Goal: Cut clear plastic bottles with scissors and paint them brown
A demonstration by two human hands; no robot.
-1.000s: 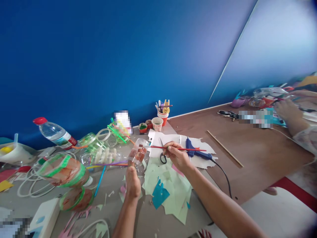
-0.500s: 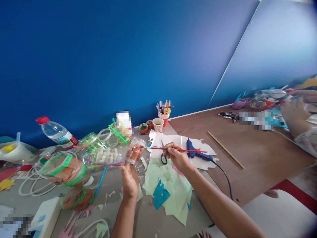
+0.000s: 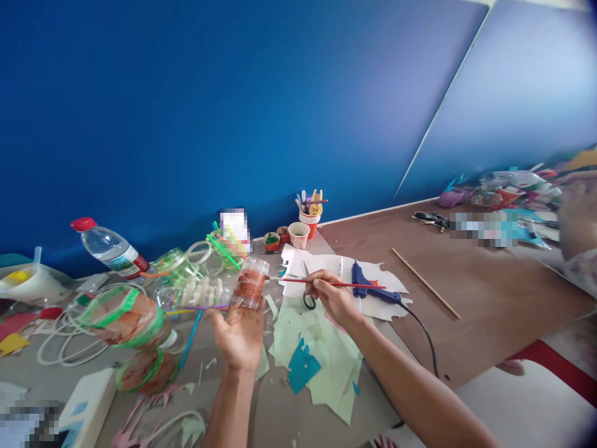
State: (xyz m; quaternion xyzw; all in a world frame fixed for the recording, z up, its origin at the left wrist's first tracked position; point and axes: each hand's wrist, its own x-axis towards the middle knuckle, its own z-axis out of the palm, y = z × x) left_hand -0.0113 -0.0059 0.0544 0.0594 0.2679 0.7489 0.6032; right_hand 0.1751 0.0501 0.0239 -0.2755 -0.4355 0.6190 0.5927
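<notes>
My left hand is turned palm up, and its fingers support a clear plastic bottle piece partly coated in reddish-brown paint. My right hand pinches a thin paintbrush with a red handle. The brush tip points left, close beside the painted piece; whether it touches is too small to tell. Beneath and behind my right hand are scissors, partly covered by it. A blue glue gun rests on white paper just right of that hand.
Paint cups and a cup of tools stand near the wall. Left are a water bottle, green-taped painted bottle parts and cables. Green paper scraps and a wooden stick lie on the table. Another person's arm is at right.
My left hand has rolled further palm up, turning the bottle piece and shifting it slightly left. The brush stays near it. The other person's hand has moved right.
</notes>
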